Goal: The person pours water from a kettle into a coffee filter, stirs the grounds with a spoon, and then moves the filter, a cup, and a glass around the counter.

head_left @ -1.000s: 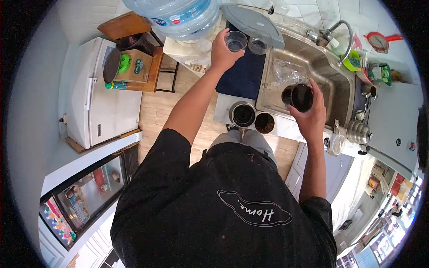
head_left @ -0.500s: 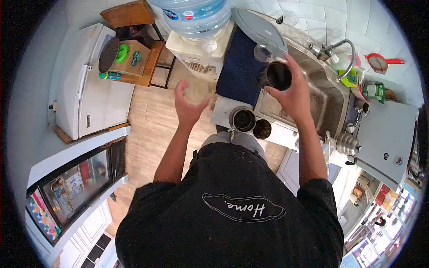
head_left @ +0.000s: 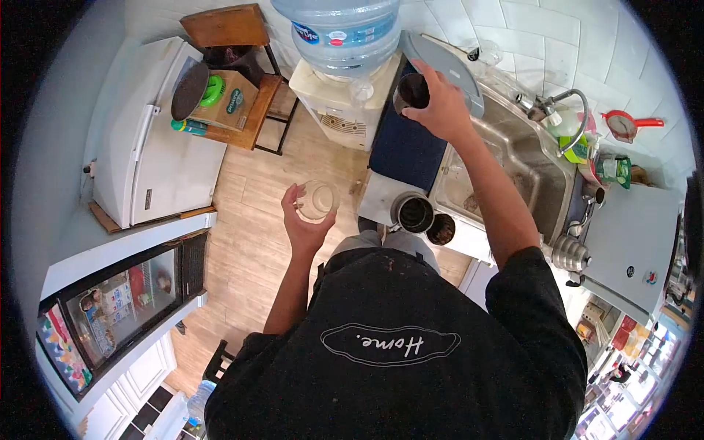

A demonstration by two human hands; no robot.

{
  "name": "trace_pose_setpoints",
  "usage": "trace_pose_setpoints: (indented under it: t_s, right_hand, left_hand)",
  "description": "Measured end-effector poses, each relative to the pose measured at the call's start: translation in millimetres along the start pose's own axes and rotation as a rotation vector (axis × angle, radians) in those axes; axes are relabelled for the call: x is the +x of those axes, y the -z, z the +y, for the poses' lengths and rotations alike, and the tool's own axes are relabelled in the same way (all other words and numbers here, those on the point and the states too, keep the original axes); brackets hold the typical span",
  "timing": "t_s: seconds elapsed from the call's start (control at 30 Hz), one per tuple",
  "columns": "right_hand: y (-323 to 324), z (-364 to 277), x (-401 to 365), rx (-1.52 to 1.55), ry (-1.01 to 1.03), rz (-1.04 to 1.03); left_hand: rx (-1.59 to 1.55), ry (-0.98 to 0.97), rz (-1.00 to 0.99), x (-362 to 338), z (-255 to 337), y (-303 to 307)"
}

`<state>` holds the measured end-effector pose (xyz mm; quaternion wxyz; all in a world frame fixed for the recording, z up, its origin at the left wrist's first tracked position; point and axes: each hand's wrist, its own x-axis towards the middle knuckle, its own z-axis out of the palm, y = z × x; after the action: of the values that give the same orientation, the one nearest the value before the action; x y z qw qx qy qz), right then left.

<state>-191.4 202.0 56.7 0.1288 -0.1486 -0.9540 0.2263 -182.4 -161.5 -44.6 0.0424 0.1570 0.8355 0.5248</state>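
Note:
In my left hand [head_left: 308, 229] is a clear glass jar [head_left: 317, 199], its round opening facing up, held out over the floor. My right hand [head_left: 442, 108] reaches forward, fingers wrapped round a glass with dark contents [head_left: 412, 92] above the dark blue mat [head_left: 403, 143]. Close to my body, a metal pitcher [head_left: 413, 213] with a dark inside stands on the counter corner. Touching its right side in this view is a round container of brown, coarse material [head_left: 441, 229].
A stainless sink [head_left: 477, 172] with a curved faucet [head_left: 579, 99] lies to the right. Ahead is a water dispenser [head_left: 334, 110] with a large bottle [head_left: 337, 37]. A wooden chair [head_left: 253, 110] bearing a box stands at the left, beside a white freezer [head_left: 169, 139].
My right hand has moved forward and left with the dark glass, from the sink edge to over the mat. My left hand has lowered slightly with the clear jar.

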Motion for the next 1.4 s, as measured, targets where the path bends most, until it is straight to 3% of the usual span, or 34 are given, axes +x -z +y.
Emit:
trace_pose_setpoints:
  t_s: [0.47, 0.77, 1.4]
  right_hand:
    - [-34.6, 47.2, 31.1, -0.118, -0.055, -0.031]
    - [-40.3, 56.6, 27.8, -0.208, -0.097, -0.098]
    - [-41.9, 57.8, 15.5, -0.222, -0.101, -0.041]
  left_hand:
    - [0.054, 0.048, -0.025, -7.8, -9.2, 4.9]
    - [0.05, 0.08, -0.064, -8.1, -0.5, 4.0]
    - [0.034, 0.073, -0.107, -3.6, 2.9, -2.0]
